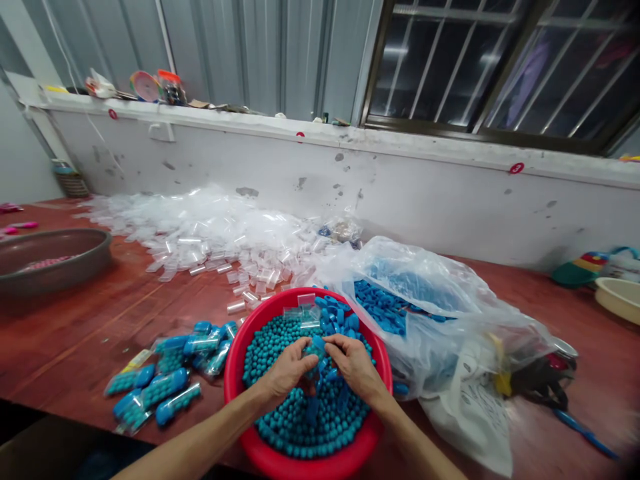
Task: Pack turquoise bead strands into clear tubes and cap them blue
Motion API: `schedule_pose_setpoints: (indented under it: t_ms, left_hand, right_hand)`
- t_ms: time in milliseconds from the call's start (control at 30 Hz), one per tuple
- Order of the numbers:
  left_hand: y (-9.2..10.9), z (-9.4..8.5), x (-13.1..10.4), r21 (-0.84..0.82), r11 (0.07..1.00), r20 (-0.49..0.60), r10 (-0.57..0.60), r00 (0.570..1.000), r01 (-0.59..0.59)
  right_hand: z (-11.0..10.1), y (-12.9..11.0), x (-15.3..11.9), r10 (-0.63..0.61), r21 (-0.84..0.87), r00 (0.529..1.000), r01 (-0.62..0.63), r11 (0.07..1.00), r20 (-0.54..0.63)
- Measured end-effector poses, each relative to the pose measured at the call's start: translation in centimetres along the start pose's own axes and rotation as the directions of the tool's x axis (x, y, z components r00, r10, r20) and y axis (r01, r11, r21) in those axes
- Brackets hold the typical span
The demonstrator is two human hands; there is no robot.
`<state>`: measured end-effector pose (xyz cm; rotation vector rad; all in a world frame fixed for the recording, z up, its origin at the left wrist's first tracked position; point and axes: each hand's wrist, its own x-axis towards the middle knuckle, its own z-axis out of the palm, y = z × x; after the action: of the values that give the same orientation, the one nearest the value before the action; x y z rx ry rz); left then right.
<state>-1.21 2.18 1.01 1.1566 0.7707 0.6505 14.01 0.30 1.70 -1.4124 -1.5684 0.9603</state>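
Observation:
A red basin is filled with teal beads. Over its middle, my left hand and my right hand meet around a small clear tube with blue on it, both with fingers pinched on it. Blue plastic pieces and a few empty clear tubes lie on the beads at the basin's back. Left of the basin is a pile of filled tubes with blue caps.
Many clear empty tubes spread along the wall. At right, a plastic bag holds blue pieces, beside a white cloth bag. A grey basin stands at far left, a cream bowl at far right.

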Motion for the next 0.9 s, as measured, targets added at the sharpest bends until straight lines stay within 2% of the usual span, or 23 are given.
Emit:
schedule_pose_setpoints:
  t_ms: [133,300,367,433,533,600,700,800,900]
  left_hand:
    - [0.1,0.3,-0.5,0.034,0.998,-0.065,-0.059,0.996,0.061]
    - [-0.3,1.1,-0.8,0.031,0.999,-0.212,-0.030,0.977,0.037]
    - [-0.4,1.2,-0.9,0.037,0.999,-0.232,-0.027,0.972,0.036]
    - [-0.3,0.9,-1.0,0.036,0.998,-0.205,-0.046,0.978,0.055]
    - [0.1,0.3,-1.2,0.040,0.994,-0.100,-0.099,0.990,0.104]
    - [0.4,0.1,-1.3,0.075,0.991,-0.059,-0.105,0.993,0.109]
    - [0.3,0.4,-1.5,0.124,0.990,-0.039,-0.065,0.997,0.070]
    - [-0.3,1.0,-1.5,0.126,0.992,-0.050,-0.010,0.999,0.016]
    - [-0.6,1.1,-1.4,0.145,0.989,-0.101,-0.007,0.995,0.022]
  right_hand:
    - [0.1,-0.6,-0.4,-0.085,-0.065,0.996,0.086,0.994,0.027]
    - [-0.1,-0.6,-0.6,-0.164,-0.093,0.974,0.180,0.979,0.154]
    - [-0.6,-0.7,-0.7,-0.164,-0.098,0.968,0.185,0.978,0.192]
    - [-1.2,-0.8,-0.8,-0.137,-0.045,0.958,0.153,0.987,0.250]
    - [-1.8,-0.7,-1.0,-0.016,0.131,0.942,-0.030,0.991,0.336]
    - [-1.7,-0.4,-0.8,0.069,0.270,0.953,-0.152,0.951,0.294]
    - [-1.1,0.0,-0.2,0.132,0.374,0.982,-0.173,0.911,0.134]
    - [-0.8,0.0,0.3,0.103,0.277,0.992,-0.120,0.953,0.074]
    - [-0.5,-0.4,-0.1,0.024,0.109,0.987,-0.042,0.993,0.160]
